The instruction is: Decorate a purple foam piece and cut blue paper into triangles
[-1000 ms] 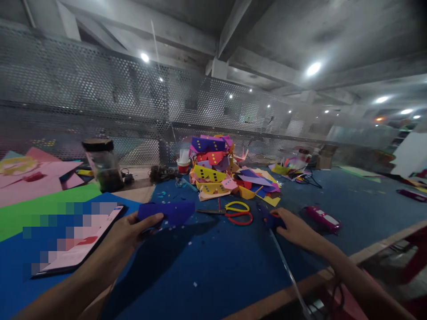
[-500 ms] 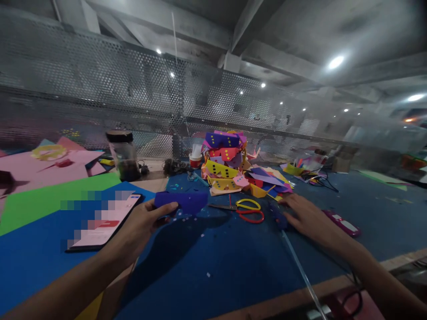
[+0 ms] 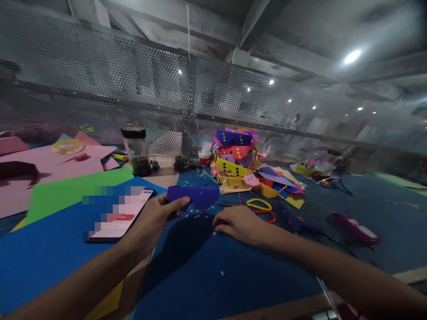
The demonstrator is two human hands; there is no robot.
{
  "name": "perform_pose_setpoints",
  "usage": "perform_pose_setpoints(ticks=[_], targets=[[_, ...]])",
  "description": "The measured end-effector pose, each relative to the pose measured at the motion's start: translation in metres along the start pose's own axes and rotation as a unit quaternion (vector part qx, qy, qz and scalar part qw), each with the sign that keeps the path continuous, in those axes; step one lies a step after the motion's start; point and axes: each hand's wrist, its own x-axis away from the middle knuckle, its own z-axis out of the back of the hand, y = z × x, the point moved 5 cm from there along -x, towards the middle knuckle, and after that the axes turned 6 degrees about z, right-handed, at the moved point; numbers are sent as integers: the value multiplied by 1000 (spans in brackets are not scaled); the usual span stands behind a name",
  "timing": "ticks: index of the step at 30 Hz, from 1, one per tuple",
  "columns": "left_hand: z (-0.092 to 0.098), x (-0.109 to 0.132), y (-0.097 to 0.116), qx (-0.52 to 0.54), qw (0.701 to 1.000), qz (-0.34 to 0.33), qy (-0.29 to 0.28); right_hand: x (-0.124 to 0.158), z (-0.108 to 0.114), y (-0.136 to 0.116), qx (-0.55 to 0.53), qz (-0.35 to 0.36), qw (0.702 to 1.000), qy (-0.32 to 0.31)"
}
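My left hand (image 3: pixel 162 218) pinches a folded piece of dark blue paper (image 3: pixel 196 195) between thumb and fingers, holding it above the blue work surface. Low over the surface, my right hand (image 3: pixel 238 226) has its fingers curled together beside tiny pale paper squares (image 3: pixel 222 273). Whether a small bit sits in its fingertips cannot be made out. Just behind that hand lie scissors with yellow and red handles (image 3: pixel 258 204), their lower part partly covered by it. A dark blue glue gun (image 3: pixel 296 221) rests to the right, apart from both hands.
A pile of colourful paper strips with small squares (image 3: pixel 233 169) stands at the back, loose paper beside it. To the left are a phone (image 3: pixel 123 218), blue and green sheets (image 3: pixel 76 193) and a dark-lidded jar (image 3: pixel 136 151). A magenta tool (image 3: pixel 355 229) lies right.
My right hand has left the glue gun and moved left, close to the blue paper. My left hand still holds the paper. The view has shifted slightly.
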Motion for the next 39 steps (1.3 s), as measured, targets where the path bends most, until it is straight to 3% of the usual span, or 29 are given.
perform_pose_setpoints(ticks=[10, 15, 20, 25, 28, 31, 34, 39], targets=[[0, 0, -2, -3, 1000, 3, 2, -2, -2, -5, 10, 6, 1000, -7], [1, -1, -2, -10, 1000, 5, 14, 11, 13, 3, 12, -29, 999, 20], [6, -5, -4, -12, 1000, 1, 11, 53, 49, 43, 57, -125, 988, 69], [9, -8, -7, -13, 999, 26, 19, 129, 74, 91, 162, -247, 951, 92], [10, -9, -7, -13, 999, 25, 24, 176, 63, 111, 196, -301, 931, 71], [10, -9, -8, -4, 999, 28, 32, 206, 41, 120, 203, -314, 926, 42], [9, -8, -9, 0, 998, 37, 42, 218, 25, 125, 213, -330, 919, 37], [6, -6, -5, 1, 999, 24, 45, 217, 17, 129, 199, -319, 924, 62]])
